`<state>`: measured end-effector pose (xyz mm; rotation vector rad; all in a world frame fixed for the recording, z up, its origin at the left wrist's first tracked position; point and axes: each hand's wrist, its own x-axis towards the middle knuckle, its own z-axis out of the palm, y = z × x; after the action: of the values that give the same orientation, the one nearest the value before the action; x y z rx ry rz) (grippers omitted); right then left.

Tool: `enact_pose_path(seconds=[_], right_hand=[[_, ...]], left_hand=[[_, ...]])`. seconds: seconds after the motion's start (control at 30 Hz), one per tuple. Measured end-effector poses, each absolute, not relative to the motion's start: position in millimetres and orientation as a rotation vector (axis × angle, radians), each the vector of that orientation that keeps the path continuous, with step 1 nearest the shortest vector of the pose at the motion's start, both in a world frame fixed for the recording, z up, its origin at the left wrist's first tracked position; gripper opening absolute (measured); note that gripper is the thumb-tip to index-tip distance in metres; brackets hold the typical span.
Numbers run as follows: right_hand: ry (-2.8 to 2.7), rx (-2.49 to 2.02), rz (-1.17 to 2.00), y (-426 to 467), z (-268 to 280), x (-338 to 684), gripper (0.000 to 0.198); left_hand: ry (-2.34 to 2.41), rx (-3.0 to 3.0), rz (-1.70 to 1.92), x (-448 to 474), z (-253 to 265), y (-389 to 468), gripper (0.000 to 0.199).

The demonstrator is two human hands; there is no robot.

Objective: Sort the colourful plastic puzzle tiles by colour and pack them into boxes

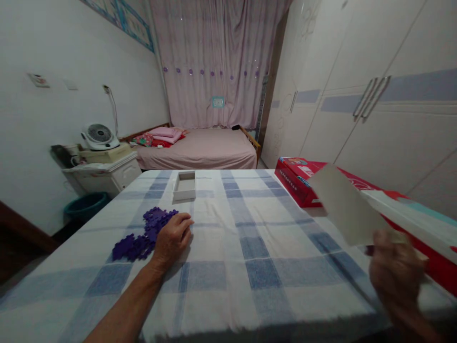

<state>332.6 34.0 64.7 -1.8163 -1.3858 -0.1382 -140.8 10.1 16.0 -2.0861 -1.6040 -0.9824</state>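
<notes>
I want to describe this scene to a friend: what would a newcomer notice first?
Probably the dark purple pieces, heaped on the checked tablecloth beside the left hand. Next, perhaps, the bright red box at the right, partly hidden in this view by a pale sheet in the right hand.

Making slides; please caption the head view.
Over a checked tablecloth, the left hand beside purple scalloped pieces, the right hand holding a pale card.
</notes>
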Motion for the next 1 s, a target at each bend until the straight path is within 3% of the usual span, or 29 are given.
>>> enact_pose_path(seconds=[0.03, 0.13, 0.2, 0.43, 0.63, 0.73, 0.8, 0.9, 1.0], right_hand=[[-1.342, -1.809, 0.002, 42.1, 65.0, 311.5, 0.049], [-1.139, -1.368, 1.006, 70.1, 57.3, 243.5, 0.027], [-1.063, -1.166, 1.33, 88.7, 50.2, 199.5, 0.023], [-1.004, -1.055, 1.567, 155.1, 54.8, 68.4, 0.011], [-1.201, -1.108, 1.634, 160.9, 52.3, 15.4, 0.023], [-1.408, -1.123, 1.557, 131.6, 45.2, 40.6, 0.036], [-1.764, -1.038, 1.312, 111.5, 44.6, 80.6, 0.042], [-2.064, -1.032, 0.697, 90.4, 48.2, 166.6, 0.043], [-1.997, -1.313, -0.044, 75.5, 47.2, 262.9, 0.044]], left_hand=[[-1.615, -2.094, -0.975, -140.2, 15.9, 10.5, 0.021], [-1.63, -2.095, -0.971, -139.6, 15.5, 11.0, 0.02], [-1.626, -2.083, -0.973, -139.8, 15.3, 10.7, 0.02], [-1.62, -2.066, -0.984, -139.0, 16.3, 9.9, 0.019], [-1.662, -2.05, -1.011, -140.2, 14.7, 10.3, 0.021], [-1.654, -2.045, -1.011, -140.3, 15.2, 9.9, 0.021], [-1.649, -2.044, -1.011, -140.2, 16.1, 9.7, 0.02], [-1.651, -2.054, -1.02, -140.5, 16.9, 9.8, 0.021], [-1.65, -2.065, -1.013, -141.8, 16.3, 10.7, 0.021]])
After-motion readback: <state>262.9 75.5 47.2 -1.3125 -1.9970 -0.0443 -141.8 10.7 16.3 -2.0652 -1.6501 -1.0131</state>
